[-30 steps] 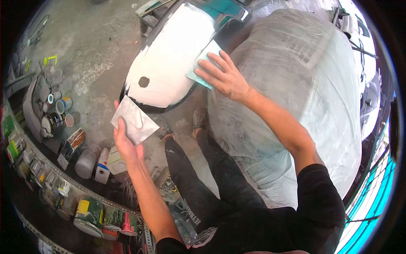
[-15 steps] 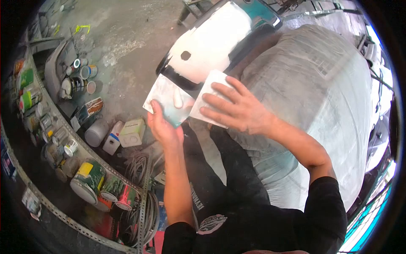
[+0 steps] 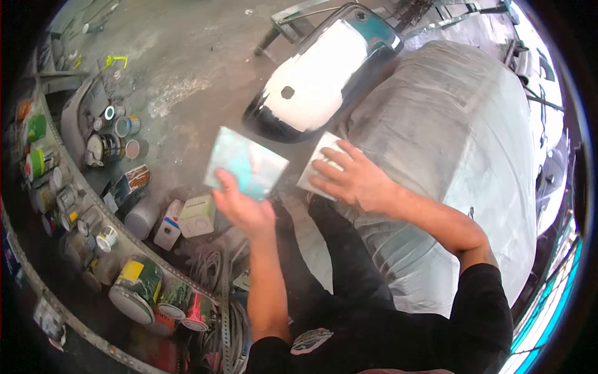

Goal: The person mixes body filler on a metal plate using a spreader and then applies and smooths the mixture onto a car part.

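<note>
My left hand point(image 3: 246, 209) grips a flat square plate point(image 3: 265, 165) near its lower edge, thumb on top. The plate's face is white with pale turquoise patches, slightly blurred. In my right hand point(image 3: 358, 177) is a thin white rectangular sheet point(image 3: 309, 174), with the fingers spread across its face and the thumb hidden. A gap separates the sheet from the plate. Beyond both hands lies a dark, glossy body panel point(image 3: 265, 118), its middle coated in white with a round hole, and teal at its far end.
A large shape under a grey cover point(image 3: 436, 137) fills the right side. On the left, a perforated metal shelf point(image 3: 168, 269) holds several paint cans point(image 3: 134, 290). A white jug point(image 3: 168, 227) and a pale box point(image 3: 198, 215) stand beside it. Coiled hoses point(image 3: 208, 268) hang nearby.
My hands have moved apart; the sheet no longer meets the plate's edge. Both are lower in view, and the plate has tilted. The white panel appears higher and farther away.
</note>
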Available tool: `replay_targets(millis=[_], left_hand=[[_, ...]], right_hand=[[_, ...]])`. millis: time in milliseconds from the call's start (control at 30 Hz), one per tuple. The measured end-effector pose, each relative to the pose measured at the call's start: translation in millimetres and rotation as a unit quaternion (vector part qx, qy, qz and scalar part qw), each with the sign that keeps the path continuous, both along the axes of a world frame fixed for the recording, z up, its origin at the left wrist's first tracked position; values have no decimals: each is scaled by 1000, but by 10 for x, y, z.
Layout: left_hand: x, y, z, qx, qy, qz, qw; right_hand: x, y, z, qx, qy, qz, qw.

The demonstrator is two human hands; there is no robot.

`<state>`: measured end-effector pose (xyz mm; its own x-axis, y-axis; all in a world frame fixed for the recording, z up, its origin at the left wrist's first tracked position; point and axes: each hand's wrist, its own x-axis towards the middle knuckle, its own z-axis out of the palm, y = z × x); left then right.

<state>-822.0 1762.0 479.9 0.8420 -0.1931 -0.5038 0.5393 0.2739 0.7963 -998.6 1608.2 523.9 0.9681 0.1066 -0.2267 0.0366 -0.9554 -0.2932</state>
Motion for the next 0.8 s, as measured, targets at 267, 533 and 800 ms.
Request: replay_targets(millis=[267,533,800], left_hand=[[508,256,-727,-112,100,-120,981],[327,88,-1160,-239,136,-191,942],[234,-2,-1101,-229,122,-196,946]], right_hand=[[514,-203,-397,-141,-94,-106,980],[841,-412,-641,-208,-110,-60,970],[801,-515,-722,-171,-127,-74,974]])
